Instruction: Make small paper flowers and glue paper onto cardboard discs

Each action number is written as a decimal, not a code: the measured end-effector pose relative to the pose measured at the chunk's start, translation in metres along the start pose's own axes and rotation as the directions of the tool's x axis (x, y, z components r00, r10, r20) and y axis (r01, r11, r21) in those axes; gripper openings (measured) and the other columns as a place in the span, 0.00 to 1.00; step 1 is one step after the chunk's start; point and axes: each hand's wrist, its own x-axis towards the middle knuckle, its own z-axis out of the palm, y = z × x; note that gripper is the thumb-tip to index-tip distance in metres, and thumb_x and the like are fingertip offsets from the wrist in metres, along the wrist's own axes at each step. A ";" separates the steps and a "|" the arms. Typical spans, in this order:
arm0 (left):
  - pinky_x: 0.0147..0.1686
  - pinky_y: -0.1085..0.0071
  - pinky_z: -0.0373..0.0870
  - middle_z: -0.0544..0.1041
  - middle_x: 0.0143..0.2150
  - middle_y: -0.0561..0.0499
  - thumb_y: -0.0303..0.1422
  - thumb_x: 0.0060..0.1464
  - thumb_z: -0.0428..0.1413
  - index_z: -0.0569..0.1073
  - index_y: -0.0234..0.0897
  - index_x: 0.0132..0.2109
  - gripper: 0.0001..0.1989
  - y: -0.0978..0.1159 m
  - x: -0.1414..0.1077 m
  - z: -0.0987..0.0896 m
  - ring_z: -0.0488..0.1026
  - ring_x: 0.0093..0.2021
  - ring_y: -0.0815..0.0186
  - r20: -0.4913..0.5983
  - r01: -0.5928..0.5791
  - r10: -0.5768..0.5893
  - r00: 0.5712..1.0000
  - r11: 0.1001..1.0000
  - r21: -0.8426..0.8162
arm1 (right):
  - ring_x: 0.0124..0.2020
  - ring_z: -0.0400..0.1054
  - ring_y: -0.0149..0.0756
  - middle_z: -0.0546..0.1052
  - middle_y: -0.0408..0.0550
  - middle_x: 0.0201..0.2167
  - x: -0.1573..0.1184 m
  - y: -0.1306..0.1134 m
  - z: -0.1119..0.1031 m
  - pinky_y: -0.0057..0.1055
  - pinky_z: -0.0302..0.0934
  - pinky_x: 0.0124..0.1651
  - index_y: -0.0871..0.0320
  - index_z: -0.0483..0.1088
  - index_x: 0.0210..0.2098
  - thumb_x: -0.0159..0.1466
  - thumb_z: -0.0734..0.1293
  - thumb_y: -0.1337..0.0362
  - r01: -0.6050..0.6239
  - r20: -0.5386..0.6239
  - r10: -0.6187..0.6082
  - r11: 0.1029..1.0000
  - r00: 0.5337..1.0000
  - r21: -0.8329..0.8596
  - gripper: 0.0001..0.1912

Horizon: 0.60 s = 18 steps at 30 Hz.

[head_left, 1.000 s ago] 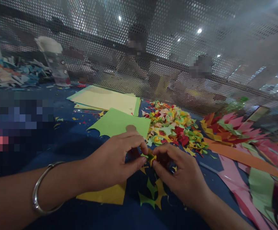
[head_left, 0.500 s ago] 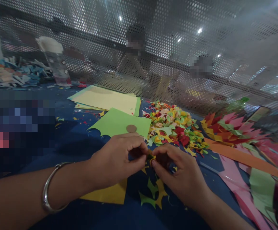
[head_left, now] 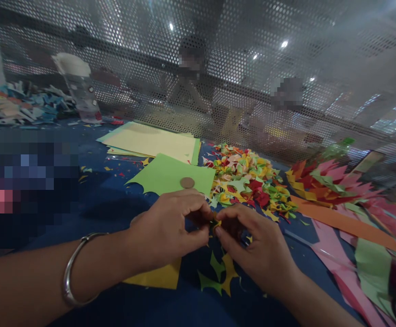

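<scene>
Between my fingertips is a small folded piece of yellow paper [head_left: 216,222], partly hidden by the fingers. My left hand [head_left: 175,222], with a silver bangle on the wrist, pinches it from the left. From the right, my right hand [head_left: 257,243] pinches the same piece between thumb and fingers. Just beyond my left hand lies a green paper sheet [head_left: 170,175] with curved bites cut from its edge and a brown disc [head_left: 187,182] on it. Below the hands are green and yellow paper offcuts [head_left: 229,274]. A yellow sheet [head_left: 160,274] sits partly under my left forearm.
A heap of small colourful folded paper pieces [head_left: 245,175] lies ahead to the right. Behind the green sheet is a stack of pale yellow paper [head_left: 153,138]. Pink and orange paper strips [head_left: 341,222] cover the right side. A plastic cup [head_left: 82,91] stands far left before a perforated screen [head_left: 132,59].
My left hand and its bangle have shifted very slightly. Both hands keep their pinch on the small yellow paper piece; the surroundings look the same.
</scene>
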 end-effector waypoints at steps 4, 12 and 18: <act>0.35 0.72 0.68 0.76 0.34 0.52 0.28 0.50 0.55 0.74 0.37 0.33 0.04 0.002 0.001 0.000 0.74 0.34 0.68 0.000 -0.005 0.005 1.000 1.000 0.027 | 0.26 0.68 0.29 0.74 0.41 0.28 0.000 0.002 0.001 0.25 0.63 0.30 0.55 0.70 0.37 0.62 0.66 0.70 0.009 0.020 -0.009 1.000 1.000 -0.001 0.04; 0.30 0.72 0.65 0.76 0.29 0.54 0.29 0.48 0.54 0.74 0.37 0.36 0.06 -0.001 0.000 0.004 0.71 0.30 0.67 0.147 0.245 -0.223 0.964 0.957 -0.155 | 0.26 0.67 0.29 0.73 0.42 0.28 0.001 -0.001 0.002 0.25 0.62 0.30 0.57 0.71 0.36 0.63 0.66 0.69 -0.001 0.038 0.001 1.000 0.999 -0.003 0.03; 0.30 0.72 0.64 0.73 0.28 0.55 0.27 0.47 0.54 0.72 0.37 0.33 0.04 -0.002 0.003 0.007 0.69 0.30 0.68 0.136 0.285 -0.254 0.958 0.909 -0.305 | 0.25 0.66 0.28 0.73 0.41 0.28 0.000 0.000 0.001 0.24 0.61 0.29 0.56 0.71 0.37 0.62 0.65 0.70 0.002 0.052 -0.002 1.000 0.999 0.002 0.05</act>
